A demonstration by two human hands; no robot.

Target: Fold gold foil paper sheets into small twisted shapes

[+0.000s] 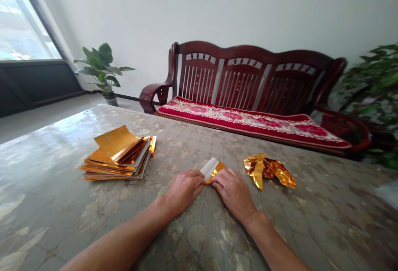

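**One piece folded, a stack left**

Your left hand (183, 189) and right hand (233, 191) press a small gold sheet (213, 169) on the table (56, 204), fingers closed on it. One folded piece (268, 170) lies just right; the stack (120, 154) waits at left.

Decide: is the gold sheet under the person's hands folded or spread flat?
Folded. The gold sheet shows its white back turned over the gold face, pinned by left hand and right hand.

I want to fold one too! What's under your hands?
A small folded paper, gold with a white side, lies on the table. The left hand and right hand press its near end; the part beneath the fingers is hidden.
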